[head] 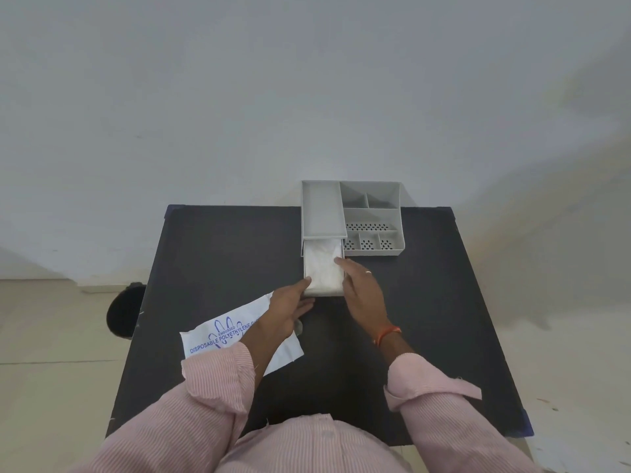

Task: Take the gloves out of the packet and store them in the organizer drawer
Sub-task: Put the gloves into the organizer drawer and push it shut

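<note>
A grey desk organizer (372, 213) stands at the far middle of the black table (218, 254). Its drawer (324, 294) is pulled out toward me. A stack of clear white gloves (322, 264) lies inside the drawer. My left hand (290, 307) rests at the drawer's near left corner, thumb touching the gloves. My right hand (362, 285) lies along the drawer's right side, fingers on top of the gloves. The white glove packet (222, 332) with blue print lies flat on the table under my left forearm.
The organizer's right half has several open compartments, some with perforated floors (370, 242). A dark round object (123, 310) sits on the floor beside the table's left edge. A pale wall rises right behind the table.
</note>
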